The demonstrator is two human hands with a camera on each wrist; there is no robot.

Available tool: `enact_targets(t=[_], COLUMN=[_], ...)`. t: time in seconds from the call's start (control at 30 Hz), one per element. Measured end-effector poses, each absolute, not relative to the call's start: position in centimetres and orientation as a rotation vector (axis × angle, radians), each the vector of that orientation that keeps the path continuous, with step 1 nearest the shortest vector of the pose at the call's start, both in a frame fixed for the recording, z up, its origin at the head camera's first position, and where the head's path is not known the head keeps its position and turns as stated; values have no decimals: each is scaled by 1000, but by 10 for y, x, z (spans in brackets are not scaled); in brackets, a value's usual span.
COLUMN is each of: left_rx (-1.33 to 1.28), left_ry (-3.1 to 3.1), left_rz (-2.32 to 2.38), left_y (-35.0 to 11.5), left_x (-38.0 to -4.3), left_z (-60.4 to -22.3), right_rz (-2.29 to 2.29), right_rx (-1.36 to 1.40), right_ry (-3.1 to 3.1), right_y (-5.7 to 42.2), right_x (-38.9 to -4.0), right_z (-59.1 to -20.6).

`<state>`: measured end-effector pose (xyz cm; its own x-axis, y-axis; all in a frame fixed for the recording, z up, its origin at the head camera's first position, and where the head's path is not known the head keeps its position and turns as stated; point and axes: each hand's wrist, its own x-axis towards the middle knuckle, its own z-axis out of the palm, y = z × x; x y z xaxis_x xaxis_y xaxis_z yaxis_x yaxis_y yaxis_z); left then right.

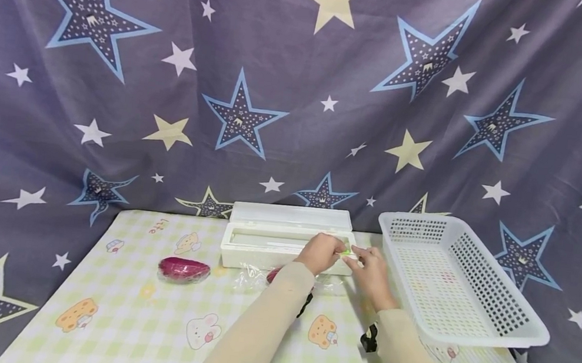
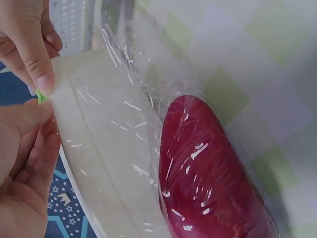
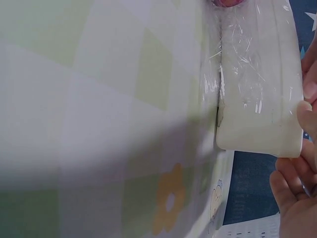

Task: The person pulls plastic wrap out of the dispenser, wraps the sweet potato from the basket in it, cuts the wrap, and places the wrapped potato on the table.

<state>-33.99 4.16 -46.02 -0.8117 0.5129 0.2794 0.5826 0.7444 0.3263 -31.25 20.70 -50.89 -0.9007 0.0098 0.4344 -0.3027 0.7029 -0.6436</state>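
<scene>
A white cling film box (image 1: 288, 261) lies lengthwise at the back of the table with its lid (image 1: 292, 216) raised. Clear film (image 2: 138, 54) trails from its front over a smooth purplish-red oblong item (image 2: 203, 168). At the box's right end sits a small green piece (image 2: 40, 96), probably the cutter slide. My left hand (image 1: 322, 253) pinches at this piece with curled fingers. Right beside it, my right hand (image 1: 373, 276) grips the box's end corner, thumb in front and fingers behind. Inside the box, the roll is mostly hidden.
Another purplish-red oblong item (image 1: 183, 269), wrapped in clear film, lies left of the box. A white perforated basket (image 1: 466, 336) stands at the right, close to my right forearm. A star-patterned curtain (image 1: 290, 87) hangs right behind the checked tablecloth (image 1: 147, 332).
</scene>
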Motion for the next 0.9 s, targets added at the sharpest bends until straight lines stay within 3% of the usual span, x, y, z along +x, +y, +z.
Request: enact_targets(t=[0.9], left_rx=[-943], left_ry=[-2828], left_rz=[-196], left_y=[53], left_x=[-335], left_z=[-462], right_rz=[1133], right_rx=[157], right_ry=[-2513], right_y=[205], right_x=[-314], right_z=[-509])
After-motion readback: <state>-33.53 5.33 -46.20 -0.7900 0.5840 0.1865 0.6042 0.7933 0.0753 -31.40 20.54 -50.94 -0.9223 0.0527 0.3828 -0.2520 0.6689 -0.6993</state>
